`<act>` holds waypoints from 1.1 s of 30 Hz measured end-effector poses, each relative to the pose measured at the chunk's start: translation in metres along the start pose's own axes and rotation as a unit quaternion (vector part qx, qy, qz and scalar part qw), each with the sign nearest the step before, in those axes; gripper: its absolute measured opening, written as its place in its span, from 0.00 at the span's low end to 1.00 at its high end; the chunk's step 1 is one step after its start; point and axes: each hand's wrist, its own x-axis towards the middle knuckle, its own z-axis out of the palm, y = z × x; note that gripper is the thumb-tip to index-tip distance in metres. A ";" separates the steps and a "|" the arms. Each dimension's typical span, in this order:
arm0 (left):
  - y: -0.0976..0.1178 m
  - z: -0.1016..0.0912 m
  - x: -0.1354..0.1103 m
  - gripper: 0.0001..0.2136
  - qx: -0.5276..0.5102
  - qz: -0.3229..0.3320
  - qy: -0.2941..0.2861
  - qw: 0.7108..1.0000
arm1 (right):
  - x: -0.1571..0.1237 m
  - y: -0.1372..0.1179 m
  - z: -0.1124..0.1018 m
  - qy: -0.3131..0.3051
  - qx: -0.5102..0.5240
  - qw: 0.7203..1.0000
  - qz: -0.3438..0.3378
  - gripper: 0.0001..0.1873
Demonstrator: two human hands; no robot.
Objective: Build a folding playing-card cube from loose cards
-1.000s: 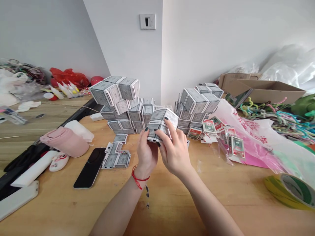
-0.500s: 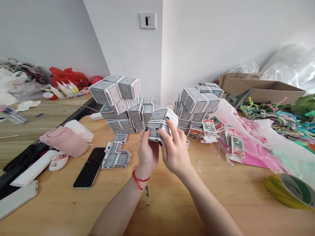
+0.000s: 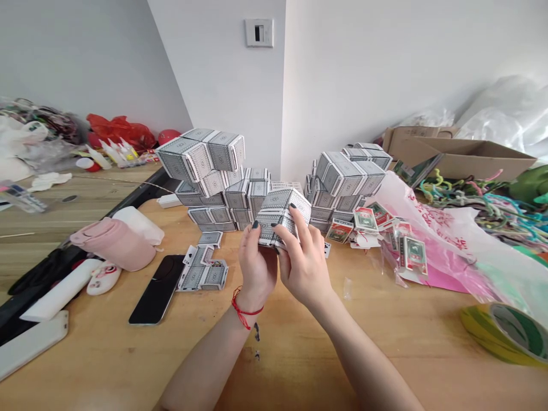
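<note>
Both hands hold a cube made of grey-backed playing cards (image 3: 280, 214) above the wooden table (image 3: 299, 354). My left hand (image 3: 256, 268), with a red string at the wrist, grips its lower left side. My right hand (image 3: 303, 264) closes over its front and top, fingers pressed on the cards. Behind stand two piles of like card cubes, one on the left (image 3: 209, 177) and one on the right (image 3: 342, 182). A flat, partly folded card piece (image 3: 203, 271) lies to the left of my left hand.
A black phone (image 3: 158, 288), a pink pouch (image 3: 113, 244) and white objects lie at left. Small card packs (image 3: 377, 225) and a pink plastic bag (image 3: 432, 240) sit at right, with a cardboard box (image 3: 454, 157), coloured pipe cleaners (image 3: 475, 200) and a tape roll (image 3: 507, 334).
The view has shifted slightly; both hands keep their grip on the card cube, with only small finger movement.
</note>
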 end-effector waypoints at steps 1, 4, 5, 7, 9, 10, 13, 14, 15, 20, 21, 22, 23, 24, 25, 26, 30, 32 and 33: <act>0.000 0.001 0.000 0.05 -0.002 0.007 -0.002 1.000 | 0.000 0.001 -0.001 0.000 0.007 1.000 -0.004 0.16; 0.002 0.002 0.000 0.05 -0.001 0.027 -0.003 1.000 | 0.003 0.004 -0.006 -0.016 0.026 0.999 -0.020 0.17; 0.002 0.003 0.000 0.05 0.001 0.030 -0.003 1.000 | 0.004 0.004 -0.008 -0.025 0.029 0.999 -0.025 0.17; 0.004 0.003 0.002 0.04 0.006 0.029 -0.003 1.000 | 0.005 0.005 -0.012 -0.042 0.033 0.998 -0.032 0.17; 0.005 0.002 0.003 0.04 0.015 0.024 -0.004 1.000 | 0.007 0.006 -0.015 -0.055 0.037 0.997 -0.032 0.17; 0.006 0.002 0.004 0.04 0.022 0.022 -0.005 1.000 | 0.007 0.006 -0.016 -0.061 0.039 0.997 -0.031 0.17; 0.008 0.001 0.006 0.04 0.040 0.012 -0.008 0.999 | 0.007 0.008 -0.017 -0.074 0.046 0.996 -0.025 0.19; 0.008 0.001 0.006 0.04 0.043 0.008 -0.009 0.999 | 0.007 0.009 -0.017 -0.076 0.047 0.996 -0.023 0.19; 0.009 0.001 0.007 0.04 0.047 0.003 -0.011 0.999 | 0.007 0.009 -0.017 -0.077 0.049 0.996 -0.021 0.20; 0.010 0.001 0.007 0.04 0.061 -0.009 -0.020 0.998 | 0.008 0.010 -0.020 -0.085 0.057 0.995 -0.017 0.20; 0.010 0.001 0.007 0.04 0.063 -0.006 -0.021 0.998 | 0.008 0.010 -0.020 -0.087 0.059 0.994 -0.017 0.20; 0.010 0.001 0.007 0.04 0.065 -0.003 -0.021 0.998 | 0.008 0.010 -0.020 -0.087 0.061 0.994 -0.018 0.20; 0.010 0.001 0.008 0.04 0.066 0.000 -0.022 0.998 | 0.008 0.011 -0.020 -0.086 0.062 0.994 -0.019 0.20; 0.009 0.000 0.008 0.05 0.067 0.003 -0.023 0.998 | 0.008 0.011 -0.020 -0.087 0.063 0.994 -0.019 0.20; 0.009 0.000 0.008 0.05 0.068 0.004 -0.023 0.997 | 0.008 0.011 -0.020 -0.087 0.063 0.994 -0.019 0.20; 0.008 0.000 0.008 0.05 0.068 0.005 -0.023 0.997 | 0.008 0.011 -0.020 -0.087 0.064 0.994 -0.018 0.20; 0.008 -0.001 0.009 0.05 0.073 0.002 -0.026 0.997 | 0.008 0.012 -0.019 -0.090 0.068 0.994 -0.016 0.20; 0.009 -0.001 0.010 0.06 0.079 -0.003 -0.028 0.996 | 0.008 0.012 -0.019 -0.087 0.071 0.994 -0.017 0.20; 0.009 -0.002 0.011 0.06 0.083 -0.005 -0.029 0.996 | 0.008 0.012 -0.019 -0.085 0.074 0.993 -0.018 0.20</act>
